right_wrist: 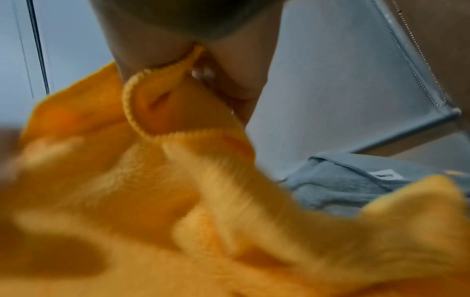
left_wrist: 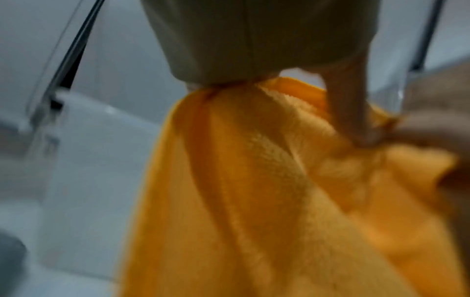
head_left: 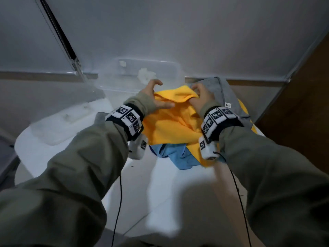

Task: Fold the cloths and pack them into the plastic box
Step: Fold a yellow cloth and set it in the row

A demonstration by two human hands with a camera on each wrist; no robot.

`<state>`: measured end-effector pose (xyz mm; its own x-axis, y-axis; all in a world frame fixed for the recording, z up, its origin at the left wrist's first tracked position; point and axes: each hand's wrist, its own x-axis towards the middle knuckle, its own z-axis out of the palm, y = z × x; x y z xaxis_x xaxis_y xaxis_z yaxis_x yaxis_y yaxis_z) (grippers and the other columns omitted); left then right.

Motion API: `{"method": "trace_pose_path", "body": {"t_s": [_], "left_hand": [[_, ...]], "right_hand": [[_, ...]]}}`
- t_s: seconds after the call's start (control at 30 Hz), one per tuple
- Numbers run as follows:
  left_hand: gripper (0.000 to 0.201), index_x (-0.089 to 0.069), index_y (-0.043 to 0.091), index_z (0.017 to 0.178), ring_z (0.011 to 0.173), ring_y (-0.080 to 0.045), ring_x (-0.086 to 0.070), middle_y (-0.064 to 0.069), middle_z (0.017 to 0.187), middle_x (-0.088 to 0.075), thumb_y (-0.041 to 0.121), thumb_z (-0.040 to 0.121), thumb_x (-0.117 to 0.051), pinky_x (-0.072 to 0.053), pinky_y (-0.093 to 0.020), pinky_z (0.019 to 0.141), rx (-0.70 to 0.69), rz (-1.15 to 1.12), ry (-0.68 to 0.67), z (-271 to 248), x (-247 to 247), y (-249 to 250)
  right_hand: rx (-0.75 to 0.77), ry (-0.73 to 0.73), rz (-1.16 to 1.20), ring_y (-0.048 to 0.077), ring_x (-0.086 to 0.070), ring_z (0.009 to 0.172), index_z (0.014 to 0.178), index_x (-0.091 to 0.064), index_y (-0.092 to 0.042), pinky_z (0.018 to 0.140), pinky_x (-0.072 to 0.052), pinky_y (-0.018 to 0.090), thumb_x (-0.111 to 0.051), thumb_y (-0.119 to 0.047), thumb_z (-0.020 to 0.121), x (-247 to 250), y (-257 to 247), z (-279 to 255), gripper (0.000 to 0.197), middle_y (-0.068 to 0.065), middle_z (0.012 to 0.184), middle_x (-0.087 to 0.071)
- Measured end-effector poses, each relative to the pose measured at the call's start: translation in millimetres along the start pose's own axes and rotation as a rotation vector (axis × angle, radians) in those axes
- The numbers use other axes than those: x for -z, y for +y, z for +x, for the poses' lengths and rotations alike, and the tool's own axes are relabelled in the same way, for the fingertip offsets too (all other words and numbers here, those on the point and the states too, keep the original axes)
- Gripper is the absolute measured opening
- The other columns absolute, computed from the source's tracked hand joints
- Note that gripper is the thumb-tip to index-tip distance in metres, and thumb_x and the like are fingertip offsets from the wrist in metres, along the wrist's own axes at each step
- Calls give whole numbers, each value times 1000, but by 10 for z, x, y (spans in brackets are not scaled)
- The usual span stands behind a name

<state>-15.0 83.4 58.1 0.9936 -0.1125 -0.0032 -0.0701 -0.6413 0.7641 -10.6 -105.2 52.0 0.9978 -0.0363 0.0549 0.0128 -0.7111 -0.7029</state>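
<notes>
A yellow cloth [head_left: 170,122] lies bunched over a blue cloth [head_left: 178,155] on the white table [head_left: 160,189]. My left hand [head_left: 156,98] grips its far left part, thumb lying on the fabric, and the cloth [left_wrist: 254,201] hangs from the palm. Just to the right, my right hand [head_left: 201,95] pinches the far hem; the hem [right_wrist: 157,132] curls out between thumb and fingers [right_wrist: 236,66]. A grey cloth [head_left: 219,91] with a white label lies behind my right hand. The clear plastic box [head_left: 142,77] stands at the back against the wall.
A clear lid [head_left: 62,122] lies on the table at the left. Something white and crumpled [head_left: 146,75] shows in the box. A brown wooden panel [head_left: 302,107] closes off the right side. Black cables [head_left: 119,202] hang from both wrists.
</notes>
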Motion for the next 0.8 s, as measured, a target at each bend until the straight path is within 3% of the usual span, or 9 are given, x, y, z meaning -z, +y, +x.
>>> {"method": "trace_pose_path", "body": {"t_s": [0.07,0.13,0.23,0.37,0.43,0.5,0.63,0.73,0.8], "left_hand": [[58,-47,20,124,90,-28,-53,-7,105,-57,35,74,-70,-46,-35,79,102,457,-80,-55,198,-45],[35,-60,13,112,93,-32,-59,-14,105,-64,25,79,-62,-48,-37,82,165,553,-35,-132,398,-137],[30,-62,7,102,87,-32,-59,-15,88,-60,11,72,-62,-50,-42,82,212,27,117,-229,640,-331],[14,-57,10,83,62,-21,-46,-7,67,-49,9,70,-56,-43,-28,55,162,-417,316,-311,990,-245],[19,-53,16,81,61,-16,-44,-3,67,-46,-3,81,-50,-43,-20,45,140,-438,322,-277,1189,-174],[22,-55,15,91,70,-14,-47,-3,73,-50,-4,84,-49,-44,-17,53,121,-356,279,-251,1347,-152],[42,-54,12,126,110,-31,-54,-14,120,-58,20,85,-62,-47,-43,96,261,-46,155,-224,1418,-289],[30,-60,12,118,102,-30,-57,-15,118,-62,15,89,-53,-49,-38,87,248,195,208,-210,1355,-433],[33,-64,14,113,100,-30,-58,-14,114,-64,6,89,-42,-50,-37,84,239,190,241,-209,1316,-522]], "right_hand": [[14,95,176,22,-53,89,109,-58,-17,63,-41,26,-52,-24,83,102,-241,-10,28,9,97,-57],[24,172,323,17,-47,85,107,-60,-7,64,-35,24,-50,-26,81,214,-472,-16,34,11,95,-56],[40,248,508,17,-45,82,104,-60,9,68,-37,30,-49,-17,86,316,-677,-23,33,31,107,-60],[-67,91,504,19,-48,72,80,-59,-9,60,-39,28,-55,-18,84,315,-875,-46,11,7,77,-56],[-173,-21,579,21,-48,71,70,-56,-15,65,-39,28,-63,-26,72,340,-940,-29,13,2,72,-50],[-246,-103,634,23,-50,71,70,-56,-16,68,-40,30,-63,-29,62,326,-937,22,17,5,72,-52],[-319,-78,324,25,-54,89,102,-59,-10,71,-42,28,-62,-27,80,183,-888,100,27,11,104,-59],[-325,-37,-25,27,-53,88,123,-52,-4,74,-41,28,-43,-18,98,33,-809,42,31,12,122,-56],[-266,61,-256,29,-56,107,127,-51,-2,89,-44,31,-35,-15,101,-124,-715,-20,33,16,131,-55]]}}
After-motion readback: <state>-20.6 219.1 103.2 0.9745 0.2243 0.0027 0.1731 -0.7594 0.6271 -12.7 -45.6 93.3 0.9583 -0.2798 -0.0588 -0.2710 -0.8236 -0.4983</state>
